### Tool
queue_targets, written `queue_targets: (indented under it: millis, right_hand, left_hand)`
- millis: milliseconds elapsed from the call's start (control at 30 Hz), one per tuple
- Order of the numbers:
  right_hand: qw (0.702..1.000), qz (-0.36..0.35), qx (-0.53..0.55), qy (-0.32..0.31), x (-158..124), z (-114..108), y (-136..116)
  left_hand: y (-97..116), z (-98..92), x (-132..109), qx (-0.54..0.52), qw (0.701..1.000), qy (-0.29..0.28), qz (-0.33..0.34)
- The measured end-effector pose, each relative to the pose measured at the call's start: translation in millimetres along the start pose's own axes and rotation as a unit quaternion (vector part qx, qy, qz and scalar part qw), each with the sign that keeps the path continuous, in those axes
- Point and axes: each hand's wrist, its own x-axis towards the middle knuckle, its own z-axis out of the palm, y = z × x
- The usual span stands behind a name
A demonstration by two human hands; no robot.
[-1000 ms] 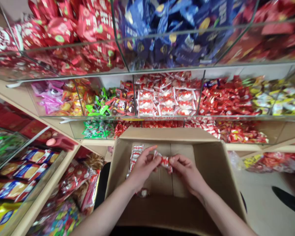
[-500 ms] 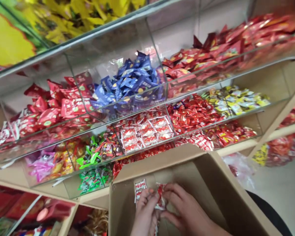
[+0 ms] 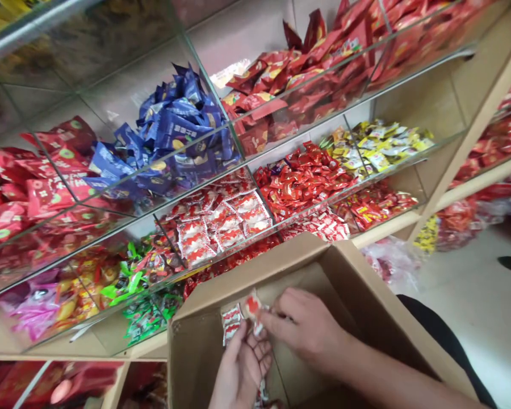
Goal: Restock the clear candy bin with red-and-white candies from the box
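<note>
Inside the cardboard box (image 3: 255, 272), my right hand (image 3: 306, 326) pinches a small white-and-red wrapped candy (image 3: 252, 304) between thumb and curled fingers. Just below that candy lies my left hand (image 3: 249, 363), palm turned up, its fingers loosely bent and apart. Whether its fingertips touch the wrapper's lower edge I cannot tell. A strip of similar candy packets (image 3: 231, 324) rests against the box's far inner side, left of both hands. Partly hidden under my left wrist, more wrappers (image 3: 262, 392) show at the bottom.
Clear-fronted shelf bins stand behind the box, holding blue packets (image 3: 174, 130), red packets (image 3: 293, 74), matching white-and-red candies (image 3: 221, 224), small red candies (image 3: 302, 182) and yellow ones (image 3: 396, 145). Filled plastic bags (image 3: 387, 261) sit on the floor at right.
My left hand has loosened, its palm turning upward, while my right hand's fingers have curled in around the candy. The candy's front now shows more. The view has shifted right and closer to the shelves.
</note>
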Motion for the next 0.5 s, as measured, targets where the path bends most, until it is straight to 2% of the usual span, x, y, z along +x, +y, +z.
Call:
queue_targets:
  millis: [100,200,333,500]
  right_hand:
    - [0.992,0.004,-0.051,0.116,39.8,-11.5,21.5]
    - [0.977,0.041,-0.116,0.174,84.3,-8.8,41.3]
    - [0.964,0.110,-0.191,0.153,129.5,8.8,61.8]
    - [0.935,0.197,-0.265,0.127,160.1,19.7,73.6]
  left_hand:
    - [-11.7,-9.6,5.3,0.025,0.999,0.027,-0.040]
    - [-29.7,-21.0,7.6,0.054,0.995,0.036,-0.073]
    - [-52.8,-35.1,9.8,0.107,0.991,0.001,-0.085]
    - [-72.0,-46.7,16.7,0.173,0.982,-0.047,-0.066]
